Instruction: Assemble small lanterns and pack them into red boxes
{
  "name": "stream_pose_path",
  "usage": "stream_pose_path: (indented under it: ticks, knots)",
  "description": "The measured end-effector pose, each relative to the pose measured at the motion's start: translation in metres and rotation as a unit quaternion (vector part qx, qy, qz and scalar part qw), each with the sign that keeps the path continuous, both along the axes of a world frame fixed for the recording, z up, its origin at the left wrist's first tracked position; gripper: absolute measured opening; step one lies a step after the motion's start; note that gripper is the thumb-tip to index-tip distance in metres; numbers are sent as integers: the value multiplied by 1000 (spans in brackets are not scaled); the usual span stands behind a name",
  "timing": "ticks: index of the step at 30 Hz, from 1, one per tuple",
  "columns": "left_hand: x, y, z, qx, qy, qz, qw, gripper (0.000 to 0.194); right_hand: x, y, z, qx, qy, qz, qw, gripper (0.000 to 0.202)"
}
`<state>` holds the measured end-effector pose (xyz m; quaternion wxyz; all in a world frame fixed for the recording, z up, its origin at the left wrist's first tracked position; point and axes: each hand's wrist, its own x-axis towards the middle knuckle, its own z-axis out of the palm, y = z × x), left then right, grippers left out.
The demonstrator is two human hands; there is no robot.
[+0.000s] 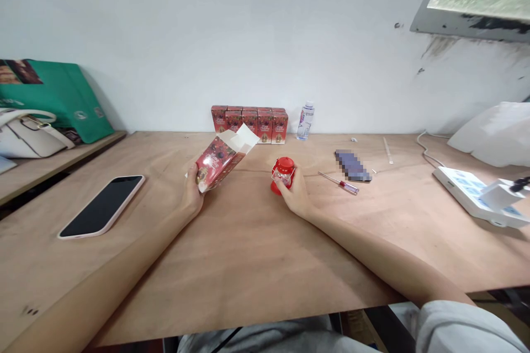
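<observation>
My left hand (192, 193) is closed round the lower end of a red printed carton (219, 161), tilted up to the right. Its white top flaps (245, 138) stand open, and the inside cannot be seen. To the right, my right hand (295, 192) grips a small red lantern (285, 172) with a clear middle and a wire handle. The lantern is upright at the table surface; whether it touches cannot be told. A gap of bare wood lies between carton and lantern.
Several matching red cartons (265, 126) stand by the wall beside a clear bottle (305, 121). On the right are a screwdriver (346, 186), a dark pixelated object (353, 165) and a white power strip (467, 190). A phone (103, 207) lies left, near a white handbag (28, 135).
</observation>
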<state>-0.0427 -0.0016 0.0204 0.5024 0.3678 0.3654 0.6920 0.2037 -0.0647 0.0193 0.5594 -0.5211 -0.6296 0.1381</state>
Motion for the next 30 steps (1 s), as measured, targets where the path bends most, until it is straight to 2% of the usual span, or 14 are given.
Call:
stream_pose_path:
  ticks: [6, 9, 15, 17, 21, 26, 30]
  knots:
    - [-3, 3, -8, 21, 68, 10, 997, 42, 0, -2, -5, 152, -115, -69, 979, 54]
    - [-4, 1, -11, 31, 96, 7, 995, 42, -3, -8, -5, 196, -190, -68, 960, 57]
    - [-5, 0, -11, 29, 101, -1, 994, 44, -9, -16, -6, 349, -326, -40, 877, 56]
    - [-4, -1, -10, 29, 106, -8, 994, 44, -9, -16, -7, 354, -339, -41, 871, 55]
    - [-2, -10, -2, 39, 157, -46, 986, 46, -8, -14, -9, 332, -346, -26, 877, 57]
    - [-2, -19, 3, 55, 221, -95, 969, 49, -9, -14, -8, 360, -386, -4, 849, 57]
    - [-3, -23, 4, 64, 239, -117, 962, 51, -10, -15, -6, 318, -425, -12, 847, 54]
